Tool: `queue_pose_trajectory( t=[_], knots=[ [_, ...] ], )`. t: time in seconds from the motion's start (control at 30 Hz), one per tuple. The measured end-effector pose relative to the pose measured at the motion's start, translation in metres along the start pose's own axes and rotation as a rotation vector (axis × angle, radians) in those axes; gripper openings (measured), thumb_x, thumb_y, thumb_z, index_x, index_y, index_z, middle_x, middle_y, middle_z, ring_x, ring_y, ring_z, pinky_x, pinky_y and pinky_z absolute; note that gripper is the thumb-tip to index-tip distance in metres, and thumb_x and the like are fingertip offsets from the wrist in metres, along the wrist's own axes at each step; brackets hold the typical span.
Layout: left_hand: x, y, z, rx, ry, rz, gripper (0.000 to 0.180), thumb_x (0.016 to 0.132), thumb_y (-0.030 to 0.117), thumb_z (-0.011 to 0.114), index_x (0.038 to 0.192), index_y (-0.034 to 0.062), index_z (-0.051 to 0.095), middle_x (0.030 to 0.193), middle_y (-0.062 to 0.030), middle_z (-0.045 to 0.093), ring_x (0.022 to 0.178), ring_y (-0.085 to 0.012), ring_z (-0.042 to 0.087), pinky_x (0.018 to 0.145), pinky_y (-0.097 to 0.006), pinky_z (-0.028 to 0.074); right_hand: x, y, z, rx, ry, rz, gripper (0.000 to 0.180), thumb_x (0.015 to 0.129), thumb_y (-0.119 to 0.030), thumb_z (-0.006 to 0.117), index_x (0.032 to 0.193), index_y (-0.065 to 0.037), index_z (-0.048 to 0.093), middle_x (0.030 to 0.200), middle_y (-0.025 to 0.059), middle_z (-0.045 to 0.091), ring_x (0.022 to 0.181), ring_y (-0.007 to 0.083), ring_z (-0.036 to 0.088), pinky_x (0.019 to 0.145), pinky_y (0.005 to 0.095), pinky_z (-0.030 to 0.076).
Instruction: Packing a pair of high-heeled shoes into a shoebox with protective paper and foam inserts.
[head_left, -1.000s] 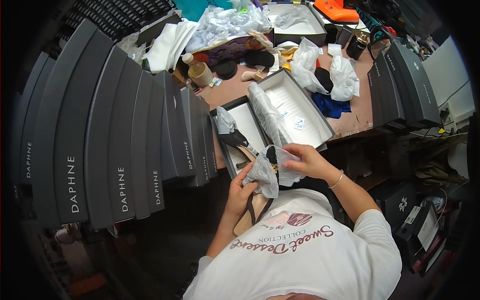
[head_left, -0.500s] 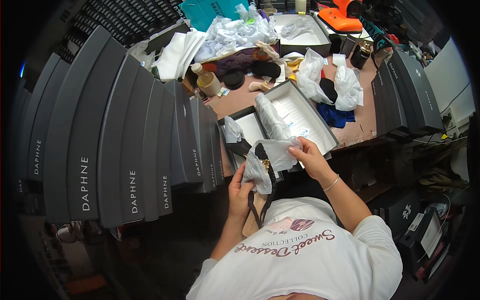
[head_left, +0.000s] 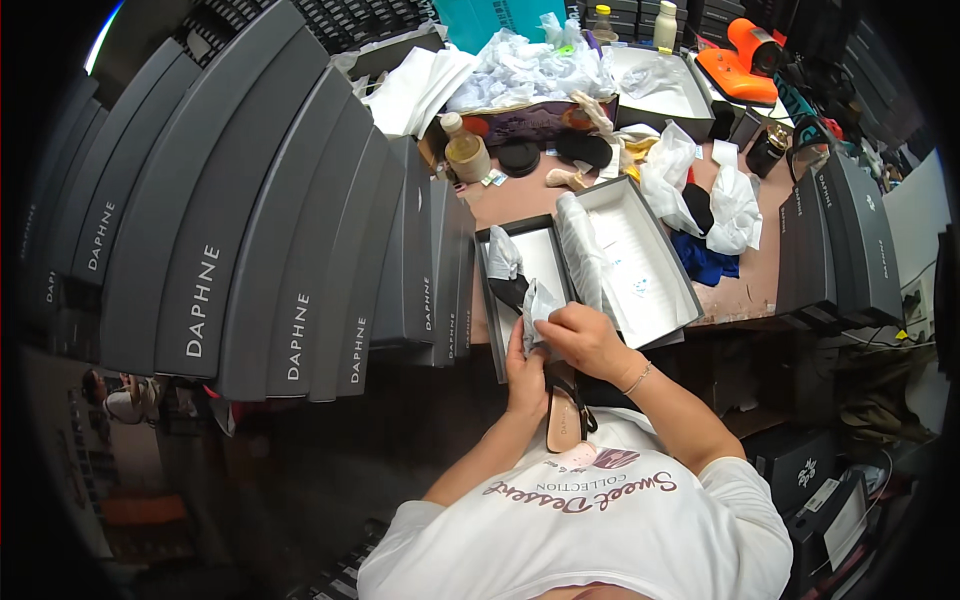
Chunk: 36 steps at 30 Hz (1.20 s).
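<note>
My left hand (head_left: 525, 375) is closed around a black-strapped sandal (head_left: 564, 420), whose beige insole points toward my shirt. White tissue paper (head_left: 541, 300) is wrapped over the sandal's front straps. My right hand (head_left: 587, 343) pinches the tissue just above the left hand. Beyond them lies a grey shoe box (head_left: 545, 252) with a white inside. Another black shoe (head_left: 509, 291) rests in it, its upper end covered in tissue. Right of that box sits a second tray-like box part (head_left: 650, 270), with a long roll of tissue (head_left: 583, 250) along its left side.
Tall grey shoe boxes (head_left: 250, 250) stand in a row on the left; more boxes (head_left: 850, 240) stand at the right. At the back are a heap of crumpled tissue (head_left: 530, 75), a bottle (head_left: 465, 150) and an orange device (head_left: 740, 70). Blue cloth (head_left: 705, 258) lies at right.
Both hands have come together, and the tissue, spread between them before, is now gathered around the sandal's straps. The view has shifted, moving the scene right in the picture.
</note>
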<state>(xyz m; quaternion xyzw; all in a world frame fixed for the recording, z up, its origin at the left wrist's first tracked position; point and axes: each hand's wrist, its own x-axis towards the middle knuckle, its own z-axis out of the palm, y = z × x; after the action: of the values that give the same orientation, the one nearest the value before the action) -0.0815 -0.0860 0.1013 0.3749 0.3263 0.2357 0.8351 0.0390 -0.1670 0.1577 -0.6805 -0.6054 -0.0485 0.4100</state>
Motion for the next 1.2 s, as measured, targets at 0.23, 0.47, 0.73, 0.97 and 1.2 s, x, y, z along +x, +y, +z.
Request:
queue_pose_trajectory(
  t=[0.23, 0.47, 0.73, 0.97, 1.2],
  knots=[
    [0.008, 0.021, -0.006, -0.147, -0.163, -0.192, 0.051, 0.085, -0.002, 0.049, 0.135, 0.0045, 0.041, 0.118, -0.0054, 0.055, 0.105, -0.0141, 0.054, 0.093, -0.028, 0.044, 0.008, 0.002, -0.013, 0.175, 0.094, 0.155, 0.019, 0.079, -0.004, 0.063, 0.098, -0.005, 0.062, 0.086, 0.0084, 0.059, 0.074, 0.0257, 0.058, 0.064, 0.0324, 0.048],
    [-0.003, 0.026, 0.015, -0.204, -0.285, -0.17, 0.054, 0.085, 0.0, 0.05, 0.137, 0.005, 0.037, 0.12, -0.006, 0.054, 0.108, -0.0159, 0.054, 0.097, -0.031, 0.043, 0.023, 0.061, -0.027, 0.557, 0.338, 0.7, 0.02, 0.097, -0.018, 0.052, 0.092, 0.0, 0.061, 0.073, -0.0054, 0.053, 0.066, 0.0041, 0.046, 0.059, 0.0204, 0.038],
    [-0.012, 0.021, 0.019, -0.055, -0.258, -0.002, 0.057, 0.087, 0.0, 0.056, 0.139, 0.003, 0.033, 0.124, -0.0071, 0.05, 0.11, -0.0148, 0.051, 0.098, -0.029, 0.041, -0.003, 0.097, 0.005, 0.759, 0.619, 0.815, 0.022, 0.097, -0.02, 0.052, 0.091, -0.001, 0.061, 0.072, -0.0071, 0.05, 0.062, 0.0025, 0.041, 0.054, 0.0198, 0.035],
    [-0.007, 0.015, 0.014, -0.017, -0.18, -0.018, 0.055, 0.085, -0.003, 0.054, 0.137, 0.0018, 0.037, 0.119, -0.0076, 0.054, 0.106, -0.0149, 0.054, 0.095, -0.029, 0.043, -0.011, 0.075, 0.0, 0.808, 0.734, 0.787, 0.019, 0.096, -0.017, 0.053, 0.094, -0.001, 0.061, 0.076, -0.0039, 0.053, 0.068, 0.0056, 0.046, 0.061, 0.0207, 0.039],
    [0.006, -0.004, -0.002, -0.027, -0.08, -0.07, 0.058, 0.081, -0.008, 0.049, 0.137, 0.0027, 0.039, 0.114, -0.0083, 0.057, 0.098, -0.0158, 0.058, 0.085, -0.027, 0.049, 0.002, 0.017, -0.009, 0.238, 0.393, 0.372, 0.015, 0.086, -0.006, 0.058, 0.1, -0.001, 0.062, 0.085, 0.0079, 0.058, 0.071, 0.02, 0.056, 0.064, 0.0279, 0.045]
  ],
)
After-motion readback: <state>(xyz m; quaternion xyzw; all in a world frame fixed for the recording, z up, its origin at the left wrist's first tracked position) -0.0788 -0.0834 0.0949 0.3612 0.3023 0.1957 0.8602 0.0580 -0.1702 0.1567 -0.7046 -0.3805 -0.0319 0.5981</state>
